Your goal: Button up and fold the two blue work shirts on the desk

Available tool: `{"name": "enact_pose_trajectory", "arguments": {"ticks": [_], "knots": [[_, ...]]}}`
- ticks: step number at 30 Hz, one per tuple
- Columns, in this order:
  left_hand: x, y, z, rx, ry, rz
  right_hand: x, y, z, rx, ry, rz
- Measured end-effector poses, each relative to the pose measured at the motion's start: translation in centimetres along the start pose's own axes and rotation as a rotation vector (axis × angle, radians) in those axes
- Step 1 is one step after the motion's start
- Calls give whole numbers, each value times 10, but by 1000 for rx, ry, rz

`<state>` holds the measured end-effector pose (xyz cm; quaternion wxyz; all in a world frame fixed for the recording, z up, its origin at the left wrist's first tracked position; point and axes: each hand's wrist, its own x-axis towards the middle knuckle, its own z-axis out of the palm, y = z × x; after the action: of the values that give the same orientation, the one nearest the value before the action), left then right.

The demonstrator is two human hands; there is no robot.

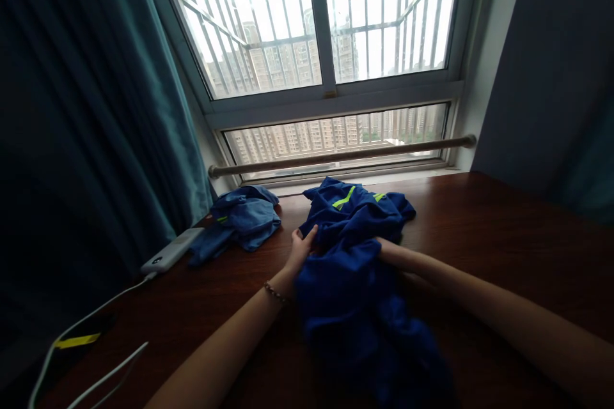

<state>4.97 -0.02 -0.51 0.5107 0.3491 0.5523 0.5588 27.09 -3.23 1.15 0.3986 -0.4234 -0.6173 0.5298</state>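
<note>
A dark blue garment (343,284) lies bunched on the brown wooden table (480,217), its upper end near the window and its lower part spreading toward the person, where it blurs into shadow. 2 yellow-green strips (344,198) show on the upper end. The left hand (302,248), with a beaded bracelet (275,294) at its wrist, is at the garment's left edge; thumb and fingers are closed on the cloth, with little gap between them. The right hand (385,249) reaches in from the other side, and its fingers disappear under a fold of the same garment, so I cannot tell how far they are closed or how much cloth they have hold of. Left of the dark garment, apart from it, a lighter blue garment (249,214) sits crumpled near the window, with a small green mark on it. Just beside that is a white device (173,250) with a small dark display, and a white cable (108,302) runs from its near end past a yellow strip (78,340). A teal curtain (158,108) hangs at the left, and a horizontal rail (345,157) crosses in front of the lower window pane.
</note>
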Motion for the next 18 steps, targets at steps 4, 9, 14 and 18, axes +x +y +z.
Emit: {"name": "enact_pose_trajectory", "arguments": {"ticks": [4,9,14,18], "knots": [[12,-2,-14,120,-234,166,-24,-13,14,-110,-497,-28],[14,5,-24,464,-304,481,-23,-31,-28,-105,-904,199],[39,30,-55,481,111,745,3,-11,-56,53,-531,80],[65,41,-92,369,387,677,21,18,-63,-386,302,-283]]}}
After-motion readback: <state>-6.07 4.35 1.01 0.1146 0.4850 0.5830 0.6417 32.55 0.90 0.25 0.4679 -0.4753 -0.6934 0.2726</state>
